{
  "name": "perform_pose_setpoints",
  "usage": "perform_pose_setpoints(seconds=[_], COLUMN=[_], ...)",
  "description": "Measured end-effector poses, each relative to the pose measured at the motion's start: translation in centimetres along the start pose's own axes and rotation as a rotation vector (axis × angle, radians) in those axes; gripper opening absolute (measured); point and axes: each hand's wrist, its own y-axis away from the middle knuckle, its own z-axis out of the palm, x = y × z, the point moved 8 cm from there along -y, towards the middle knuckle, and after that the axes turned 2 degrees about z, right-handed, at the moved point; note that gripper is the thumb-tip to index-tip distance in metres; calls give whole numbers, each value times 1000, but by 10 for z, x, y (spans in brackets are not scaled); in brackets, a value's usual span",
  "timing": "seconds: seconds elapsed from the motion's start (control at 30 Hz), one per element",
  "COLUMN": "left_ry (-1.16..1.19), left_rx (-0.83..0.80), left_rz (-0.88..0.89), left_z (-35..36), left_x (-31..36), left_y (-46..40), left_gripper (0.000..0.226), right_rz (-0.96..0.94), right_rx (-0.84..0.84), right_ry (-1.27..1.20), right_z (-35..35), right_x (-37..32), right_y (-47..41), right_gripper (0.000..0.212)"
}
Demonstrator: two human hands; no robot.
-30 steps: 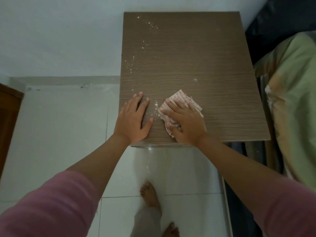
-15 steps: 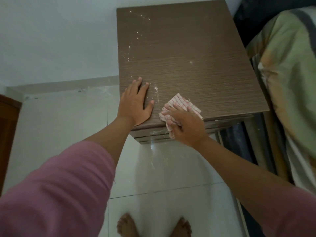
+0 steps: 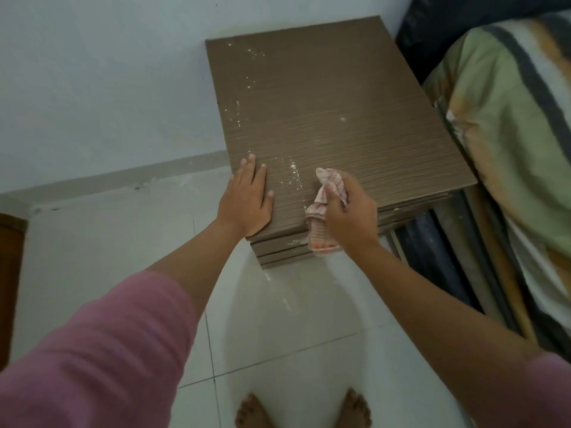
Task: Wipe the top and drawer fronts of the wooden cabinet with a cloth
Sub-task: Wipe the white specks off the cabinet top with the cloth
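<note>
The brown wooden cabinet (image 3: pixel 333 112) stands against the white wall, seen from above. White dust specks run down the left part of its top and lie between my hands. My left hand (image 3: pixel 247 202) rests flat on the top near the front left corner, fingers straight. My right hand (image 3: pixel 350 216) grips a bunched pink-and-white checked cloth (image 3: pixel 321 233) at the front edge. The cloth hangs down over the upper drawer fronts (image 3: pixel 278 250), whose edges show only as thin strips below the top.
A bed with a green, orange and grey striped blanket (image 3: pixel 506 143) presses close on the cabinet's right side. White floor tiles (image 3: pixel 293 319) lie in front, with my bare feet (image 3: pixel 302 409) at the bottom. A dark wooden piece (image 3: pixel 9 273) stands at the far left.
My right hand went from pressing the cloth flat on the top to bunching it and pulling it over the front edge. I stepped back; the left hand stayed flat.
</note>
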Motion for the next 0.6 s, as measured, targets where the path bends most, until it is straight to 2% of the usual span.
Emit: perform_pose_setpoints(seconds=[0.1, 0.2, 0.27, 0.47, 0.6], left_ry=[-41, -52, -46, -49, -63], left_rx=[26, 27, 29, 30, 45], left_rz=[28, 2, -32, -70, -93], left_z=[1, 3, 3, -2, -7], left_x=[-7, -13, -18, -28, -35], left_y=[0, -8, -16, -44, -66], left_gripper=[58, 60, 61, 63, 65], right_rz=[86, 154, 147, 154, 183], right_rx=[-9, -61, -14, -31, -38], right_ry=[37, 496, 637, 747, 728], right_z=[35, 68, 74, 74, 79], right_x=[6, 22, 24, 22, 21], right_y=[-16, -21, -20, -40, -67], right_gripper=[38, 50, 55, 61, 61])
